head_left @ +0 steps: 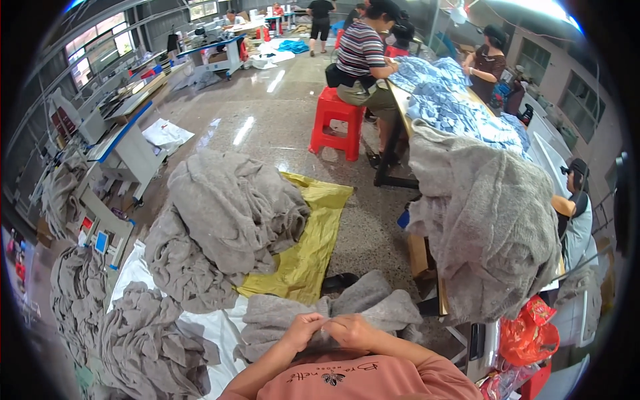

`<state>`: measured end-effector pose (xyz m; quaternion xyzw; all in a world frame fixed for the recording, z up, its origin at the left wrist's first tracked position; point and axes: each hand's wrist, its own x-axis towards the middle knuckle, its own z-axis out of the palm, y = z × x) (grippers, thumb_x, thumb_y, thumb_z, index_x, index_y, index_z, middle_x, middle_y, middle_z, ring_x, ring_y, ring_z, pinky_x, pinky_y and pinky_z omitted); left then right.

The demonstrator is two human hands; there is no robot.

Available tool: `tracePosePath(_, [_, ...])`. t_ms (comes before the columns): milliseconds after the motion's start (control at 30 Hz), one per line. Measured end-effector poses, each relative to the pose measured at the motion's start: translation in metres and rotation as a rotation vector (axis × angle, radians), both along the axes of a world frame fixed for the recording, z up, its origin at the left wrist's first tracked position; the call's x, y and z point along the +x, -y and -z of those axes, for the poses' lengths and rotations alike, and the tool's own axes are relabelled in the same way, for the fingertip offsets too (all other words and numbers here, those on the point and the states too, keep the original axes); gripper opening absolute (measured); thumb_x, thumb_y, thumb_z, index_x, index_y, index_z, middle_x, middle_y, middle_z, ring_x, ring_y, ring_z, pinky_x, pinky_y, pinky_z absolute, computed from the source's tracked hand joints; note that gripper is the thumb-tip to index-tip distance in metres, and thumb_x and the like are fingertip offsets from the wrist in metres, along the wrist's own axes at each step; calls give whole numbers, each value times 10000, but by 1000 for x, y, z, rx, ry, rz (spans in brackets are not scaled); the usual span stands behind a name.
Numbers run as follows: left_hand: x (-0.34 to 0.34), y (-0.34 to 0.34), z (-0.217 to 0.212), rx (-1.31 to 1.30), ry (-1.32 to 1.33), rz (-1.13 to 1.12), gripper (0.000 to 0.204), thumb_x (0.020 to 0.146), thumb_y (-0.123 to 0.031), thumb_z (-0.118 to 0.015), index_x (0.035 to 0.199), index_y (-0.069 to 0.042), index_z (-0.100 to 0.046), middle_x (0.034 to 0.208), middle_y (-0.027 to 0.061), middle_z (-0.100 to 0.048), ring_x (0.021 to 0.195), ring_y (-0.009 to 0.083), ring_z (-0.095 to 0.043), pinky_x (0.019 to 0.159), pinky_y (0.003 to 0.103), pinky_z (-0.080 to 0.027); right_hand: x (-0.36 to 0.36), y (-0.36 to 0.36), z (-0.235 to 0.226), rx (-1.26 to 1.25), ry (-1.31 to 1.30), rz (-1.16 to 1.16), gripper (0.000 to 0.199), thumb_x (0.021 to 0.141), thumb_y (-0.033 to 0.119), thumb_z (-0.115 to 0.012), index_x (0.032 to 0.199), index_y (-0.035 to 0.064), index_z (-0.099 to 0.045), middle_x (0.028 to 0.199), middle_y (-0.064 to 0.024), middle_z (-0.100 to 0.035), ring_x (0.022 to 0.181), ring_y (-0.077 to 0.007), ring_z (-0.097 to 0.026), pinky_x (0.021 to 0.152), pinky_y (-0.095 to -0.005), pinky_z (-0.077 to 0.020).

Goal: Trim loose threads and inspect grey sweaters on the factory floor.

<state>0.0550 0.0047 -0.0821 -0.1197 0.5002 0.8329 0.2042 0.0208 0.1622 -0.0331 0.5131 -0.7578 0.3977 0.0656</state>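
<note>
While pinched: grey knit (373, 303) btwn fingers (325, 327)

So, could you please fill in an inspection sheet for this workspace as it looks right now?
Surface: speckled polished floor, partly covered by a yellow sheet and a white sheet.
Job's things: grey knitted piece, held at its edge in front of the person.
Clutter: grey knit heap on the yellow sheet; more grey knits on the white sheet; grey pile draped over the table at right; red bag.
Grippers: left hand and right hand both pinch the grey knitted piece, close together.
Cables: nothing seen.
Surroundings: seated people at a long table with blue cloth; red stool; machines along the left.
</note>
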Motion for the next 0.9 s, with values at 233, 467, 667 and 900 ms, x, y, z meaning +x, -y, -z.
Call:
tracePosePath(233, [7, 4, 0, 60, 81, -130, 82, 773, -60, -546, 752, 0, -597, 650, -19, -555, 552, 30, -447, 512, 167, -345, 1, 7, 13, 63, -93, 108, 140, 601, 23, -530, 740, 34, -519, 627, -62, -512, 533, -230, -531, 454, -328, -438])
tracePosePath(467, [8, 7, 5, 49, 21, -153, 50, 747, -15, -567, 766, 23, -593, 686, 8, -573, 585, 46, -479, 534, 175, -375, 1, 11, 18, 128, -48, 149, 107, 626, 38, -517, 731, 52, -502, 650, -60, -497, 579, -232, -533, 484, -333, -447])
tracePosePath(667, [12, 5, 2, 2, -29, -193, 77, 710, 7, -601, 784, 27, -598, 671, -4, -564, 557, 30, -456, 482, 160, -351, -4, 13, 26, -10, 255, 200, 92, 652, 4, -533, 738, 36, -529, 761, -87, -561, 693, -278, -548, 538, -338, -460])
tracePosePath(900, [22, 3, 6, -220, -77, -133, 97, 698, -13, -604, 789, 19, -615, 670, 6, -590, 560, 42, -484, 504, 186, -393, -16, 1, 26, 134, 837, -17, 140, 632, -26, -519, 767, 1, -543, 749, -118, -560, 709, -271, -549, 617, -320, -437])
